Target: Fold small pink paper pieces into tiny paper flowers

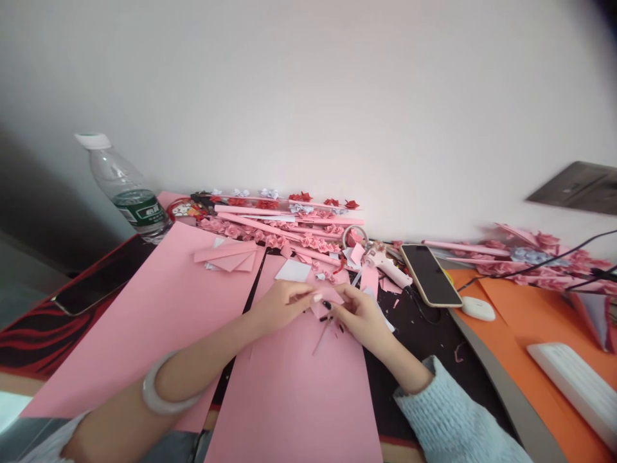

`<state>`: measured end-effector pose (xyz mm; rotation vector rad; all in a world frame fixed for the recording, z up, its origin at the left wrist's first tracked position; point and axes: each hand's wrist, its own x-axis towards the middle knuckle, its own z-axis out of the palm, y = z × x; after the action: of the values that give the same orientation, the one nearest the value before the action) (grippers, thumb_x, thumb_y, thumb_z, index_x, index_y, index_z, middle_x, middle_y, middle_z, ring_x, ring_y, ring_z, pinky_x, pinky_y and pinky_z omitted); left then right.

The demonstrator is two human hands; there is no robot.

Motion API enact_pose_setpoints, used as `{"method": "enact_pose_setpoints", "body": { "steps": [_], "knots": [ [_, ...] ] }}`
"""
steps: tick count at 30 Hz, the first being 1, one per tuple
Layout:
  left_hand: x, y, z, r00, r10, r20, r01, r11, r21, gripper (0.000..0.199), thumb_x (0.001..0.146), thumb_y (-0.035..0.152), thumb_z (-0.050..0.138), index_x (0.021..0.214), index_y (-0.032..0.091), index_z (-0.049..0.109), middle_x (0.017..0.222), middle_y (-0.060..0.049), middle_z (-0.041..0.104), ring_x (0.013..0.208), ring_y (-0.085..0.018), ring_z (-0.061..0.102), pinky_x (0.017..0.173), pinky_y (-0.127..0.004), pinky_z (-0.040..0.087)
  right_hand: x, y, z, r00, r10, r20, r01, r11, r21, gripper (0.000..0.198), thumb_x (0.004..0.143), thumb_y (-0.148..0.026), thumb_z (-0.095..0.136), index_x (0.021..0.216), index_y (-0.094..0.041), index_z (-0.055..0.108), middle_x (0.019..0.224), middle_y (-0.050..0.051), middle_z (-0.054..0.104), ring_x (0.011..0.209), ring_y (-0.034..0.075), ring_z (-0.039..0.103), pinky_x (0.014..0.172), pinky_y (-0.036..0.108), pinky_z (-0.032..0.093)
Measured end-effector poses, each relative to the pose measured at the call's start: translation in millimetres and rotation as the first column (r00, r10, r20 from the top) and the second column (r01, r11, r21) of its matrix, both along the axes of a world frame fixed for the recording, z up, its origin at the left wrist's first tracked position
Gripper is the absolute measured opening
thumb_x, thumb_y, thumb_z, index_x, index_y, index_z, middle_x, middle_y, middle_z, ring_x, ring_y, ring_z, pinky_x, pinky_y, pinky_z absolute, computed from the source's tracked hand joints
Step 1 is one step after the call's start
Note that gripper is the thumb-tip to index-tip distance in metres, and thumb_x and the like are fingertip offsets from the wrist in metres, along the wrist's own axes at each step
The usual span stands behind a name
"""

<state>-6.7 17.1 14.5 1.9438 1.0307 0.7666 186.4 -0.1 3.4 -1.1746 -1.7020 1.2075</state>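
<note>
Between my two hands is a small piece of pink paper (322,305), pinched at both sides over a large pink sheet (303,392). My left hand (285,305) grips its left side with thumb and fingertips. On the other side, my right hand (360,314) is closed on the paper. A thin stick (320,341) points down from near the right fingertips; whether the fingers hold it too, I cannot tell. Just beyond my hands lies a small white paper square (292,271). A second large pink sheet (183,308) is on the left, with folded pink pieces (226,255) on it.
Paper flowers and rolled pink sticks (279,225) line the wall. A glue gun (393,269), a phone (430,275) and a white case (478,308) sit to the right. Orange sheets (520,341) and a white keyboard (576,379) lie farther right. A water bottle (128,186) stands left, near another phone (91,292).
</note>
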Motion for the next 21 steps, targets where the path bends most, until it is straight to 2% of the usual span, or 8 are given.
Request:
{"method": "enact_pose_setpoints", "body": {
  "steps": [2,4,7,10,12,16,18,21],
  "knots": [
    [0,2,-2.9,1.0,0.019,-0.016,-0.019,1.0,-0.003,0.034,0.085,0.031,0.045,0.06,0.012,0.056,0.055,0.002,0.049,0.054,-0.01,0.047,0.051,-0.02,0.033,1,1,0,1.0,-0.021,0.007,0.021,1.0,0.002,0.013,0.084,-0.027,0.051,0.091,-0.017,0.055,0.054,-0.006,0.048,0.039,0.006,0.042,0.039,0.019,0.033],
    [0,3,-5.5,1.0,0.012,0.019,-0.011,0.998,-0.069,0.031,0.084,0.029,0.047,0.06,0.012,0.057,0.057,0.001,0.053,0.057,-0.011,0.051,0.054,-0.02,0.037,1,2,-1,0.998,-0.056,0.012,0.056,0.998,0.019,0.013,0.084,-0.026,0.05,0.091,-0.017,0.055,0.052,-0.006,0.046,0.038,0.006,0.041,0.039,0.018,0.033],
    [1,4,-8.2,0.985,0.007,0.175,0.034,0.973,-0.229,0.025,0.083,0.029,0.049,0.076,0.01,0.064,0.072,-0.004,0.065,0.069,-0.015,0.06,0.065,-0.023,0.046,2,2,-2,0.998,-0.066,0.007,0.066,0.997,0.033,0.016,0.082,-0.024,0.052,0.096,-0.016,0.055,0.054,-0.005,0.049,0.041,0.007,0.045,0.041,0.019,0.036],
    [3,4,-9.2,0.965,0.019,0.261,0.064,0.95,-0.307,0.026,0.082,0.03,0.05,0.086,0.01,0.066,0.079,-0.007,0.068,0.074,-0.017,0.063,0.068,-0.025,0.049,1,2,0,0.999,-0.027,0.031,0.026,0.999,0.035,0.017,0.082,-0.021,0.051,0.097,-0.015,0.055,0.054,-0.005,0.05,0.042,0.008,0.047,0.043,0.02,0.038],
    [3,4,-9.6,0.962,0.013,0.272,0.073,0.949,-0.306,0.024,0.081,0.028,0.052,0.091,0.01,0.066,0.084,-0.007,0.068,0.079,-0.019,0.063,0.072,-0.027,0.049,1,1,3,0.999,-0.006,0.035,0.005,0.999,0.042,0.011,0.083,-0.02,0.048,0.087,-0.015,0.057,0.051,-0.005,0.049,0.041,0.008,0.045,0.044,0.02,0.037],
    [2,4,-12.5,0.968,0.032,0.251,0.023,0.976,-0.215,0.024,0.08,0.023,0.053,0.099,0.013,0.065,0.093,-0.006,0.068,0.092,-0.021,0.061,0.081,-0.03,0.046,1,0,9,0.999,-0.001,0.041,-0.001,0.998,0.063,0.018,0.084,-0.02,0.046,0.076,-0.014,0.061,0.047,-0.005,0.047,0.041,0.007,0.042,0.045,0.02,0.035],
    [2,4,-14.2,0.955,0.046,0.292,0.024,0.973,-0.231,0.026,0.08,0.023,0.054,0.101,0.013,0.064,0.094,-0.007,0.068,0.092,-0.021,0.061,0.081,-0.03,0.047,1,0,9,1.0,0.005,0.022,-0.006,0.999,0.039,0.02,0.084,-0.02,0.046,0.08,-0.013,0.064,0.046,-0.005,0.048,0.039,0.007,0.041,0.043,0.02,0.034],
    [3,5,-13.4,0.911,0.047,0.409,0.094,0.943,-0.318,0.03,0.079,0.025,0.056,0.105,0.012,0.061,0.096,-0.009,0.068,0.088,-0.02,0.063,0.077,-0.03,0.048,3,2,6,0.996,0.022,-0.088,-0.025,0.999,-0.038,0.026,0.083,-0.021,0.047,0.102,-0.014,0.064,0.043,-0.006,0.05,0.036,0.007,0.042,0.041,0.02,0.034]
  ]
}}
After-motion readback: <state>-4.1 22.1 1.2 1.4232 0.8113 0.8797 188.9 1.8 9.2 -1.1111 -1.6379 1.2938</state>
